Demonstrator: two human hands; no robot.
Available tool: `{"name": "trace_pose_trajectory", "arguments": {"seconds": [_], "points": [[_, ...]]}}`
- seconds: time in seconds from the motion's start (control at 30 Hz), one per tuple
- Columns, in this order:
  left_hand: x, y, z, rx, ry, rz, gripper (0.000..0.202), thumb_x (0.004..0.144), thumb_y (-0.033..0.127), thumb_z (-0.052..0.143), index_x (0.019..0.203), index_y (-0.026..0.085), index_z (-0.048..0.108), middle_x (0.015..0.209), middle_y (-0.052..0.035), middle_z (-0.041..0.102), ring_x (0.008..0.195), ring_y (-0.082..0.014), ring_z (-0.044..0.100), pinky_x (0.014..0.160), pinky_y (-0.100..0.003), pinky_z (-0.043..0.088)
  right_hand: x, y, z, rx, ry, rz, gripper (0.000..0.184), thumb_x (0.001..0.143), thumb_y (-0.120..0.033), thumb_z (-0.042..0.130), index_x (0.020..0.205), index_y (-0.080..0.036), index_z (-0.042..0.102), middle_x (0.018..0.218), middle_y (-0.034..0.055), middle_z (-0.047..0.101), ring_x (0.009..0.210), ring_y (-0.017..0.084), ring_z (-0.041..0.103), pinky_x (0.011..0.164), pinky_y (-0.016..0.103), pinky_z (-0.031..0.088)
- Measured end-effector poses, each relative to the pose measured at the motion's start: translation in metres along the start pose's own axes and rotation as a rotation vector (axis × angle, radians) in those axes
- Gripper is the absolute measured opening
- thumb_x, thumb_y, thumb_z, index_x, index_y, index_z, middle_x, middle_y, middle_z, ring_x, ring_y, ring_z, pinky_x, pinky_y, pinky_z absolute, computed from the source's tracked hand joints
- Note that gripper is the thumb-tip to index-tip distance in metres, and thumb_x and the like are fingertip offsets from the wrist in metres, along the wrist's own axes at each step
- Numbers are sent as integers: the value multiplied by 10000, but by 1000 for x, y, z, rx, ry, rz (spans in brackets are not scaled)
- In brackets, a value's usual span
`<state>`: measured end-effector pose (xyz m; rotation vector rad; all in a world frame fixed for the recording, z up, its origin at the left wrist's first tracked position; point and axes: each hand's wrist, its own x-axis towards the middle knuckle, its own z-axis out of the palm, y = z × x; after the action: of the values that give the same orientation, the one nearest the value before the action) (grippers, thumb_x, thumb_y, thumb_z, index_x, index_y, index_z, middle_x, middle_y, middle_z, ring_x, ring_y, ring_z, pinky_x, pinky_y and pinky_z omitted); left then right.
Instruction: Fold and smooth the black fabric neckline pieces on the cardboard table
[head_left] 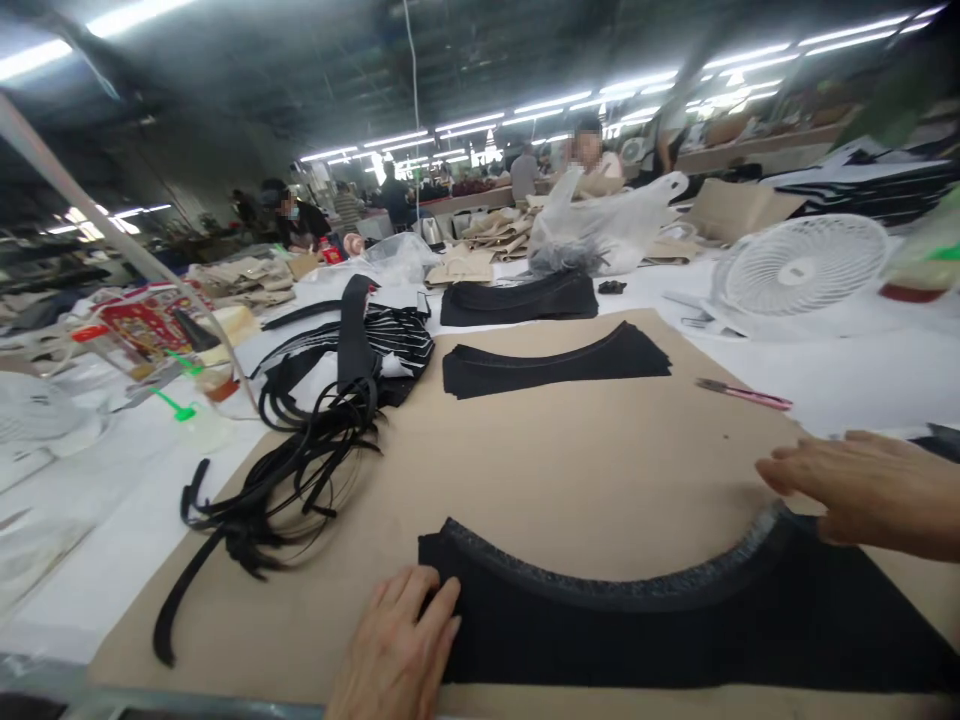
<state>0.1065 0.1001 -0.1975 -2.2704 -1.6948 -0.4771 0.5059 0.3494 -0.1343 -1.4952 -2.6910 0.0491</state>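
Head view: brown paper (562,470) beneath curved black cloth (600,640)

The cloth lies lengthwise left-to-right. Left hand (401,640), fingers slightly parted, touches its left end; right hand (874,490), fingers bunched, is by its right peak, grip unclear.

Single head-worn view, looking forward and down, worktable (840,388) close below, far distance seemingly blurred

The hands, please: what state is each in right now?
Left hand: touching the left end of the black fabric; grip unclear.
Right hand: partly curled, by the fabric's curved edge; hold unclear.
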Motion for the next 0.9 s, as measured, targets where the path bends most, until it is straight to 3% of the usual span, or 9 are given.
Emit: {"name": "trace_pose_trajectory", "arguments": {"seconds": [0.03, 0.1, 0.2, 0.27, 0.33, 0.43, 0.6, 0.73, 0.9], "points": [[2, -2, -2, -51, -33, -59, 245, 967, 238, 382, 1084, 202, 594, 943, -62, 620, 821, -196, 592, 705, -323, 473, 5, -20, -4, -25, -135, -87, 284, 590, -26, 653, 776, -236, 700, 875, 99, 689, 845, 286, 640, 738, 382, 448], [12, -8, -6, -153, -94, -186, 233, 961, 201, 388, 1090, 210, 583, 1001, -69, 601, 892, -206, 568, 782, -354, 463, 12, -73, -9, -16, -210, -118, 182, 744, -164, 636, 904, -227, 695, 981, 124, 682, 927, 324, 626, 828, 452, 445], [39, -19, -10, -295, -226, -273, 271, 932, 145, 447, 1161, 234, 559, 1126, -55, 584, 1055, -215, 511, 925, -400, 404, 16, -163, -4, 307, -398, -187, 229, 841, -233, 549, 1041, -230, 661, 1044, 86, 677, 940, 265, 633, 829, 384, 471], [59, -26, -11, -380, -359, -242, 365, 878, 115, 537, 1211, 266, 539, 1187, -26, 578, 1132, -217, 470, 980, -414, 353, 15, -211, 10, 453, -402, -204, 273, 856, -251, 548, 1115, -223, 632, 1096, 80, 665, 1010, 252, 615, 883, 360, 452], [75, -31, -9, -440, -473, -196, 446, 825, 114, 610, 1228, 287, 529, 1186, -6, 578, 1149, -216, 456, 989, -416, 326, 14, -241, 28, 471, -362, -165, 267, 833, -262, 611, 1088, -186, 632, 1088, 102, 661, 1009, 271, 610, 871, 367, 453], [90, -38, -3, -471, -569, -162, 402, 771, 136, 666, 1138, 273, 575, 1070, 4, 590, 1090, -219, 477, 942, -406, 334, 13, -260, 47, 400, -301, -107, 260, 797, -187, 654, 1052, -152, 625, 1082, 126, 653, 1009, 301, 598, 870, 415, 437], [98, -46, 1, -499, -648, -121, 168, 711, 128, 702, 823, 222, 620, 915, 22, 552, 983, -197, 496, 870, -366, 330, 18, -267, 55, 427, -306, -90, 219, 741, -154, 687, 951, -180, 629, 875, 58, 672, 874, 291, 624, 776, 401, 439], [97, -51, 1, -526, -628, -126, 176, 702, 117, 689, 822, 208, 597, 988, 18, 529, 1024, -188, 476, 869, -340, 315, 19, -270, 59, 417, -274, -104, 136, 754, -154, 679, 879, -178, 631, 902, 58, 640, 886, 279, 601, 772, 399, 422], [92, -59, 5, -558, -616, -126, 124, 743, 123, 643, 820, 205, 591, 897, 30, 578, 956, -173, 504, 862, -340, 304, 18, -272, 67, 448, -209, -145, 68, 814, -142, 632, 851, -194, 607, 912, 40, 613, 917, 271, 556, 806, 440, 402]]}}
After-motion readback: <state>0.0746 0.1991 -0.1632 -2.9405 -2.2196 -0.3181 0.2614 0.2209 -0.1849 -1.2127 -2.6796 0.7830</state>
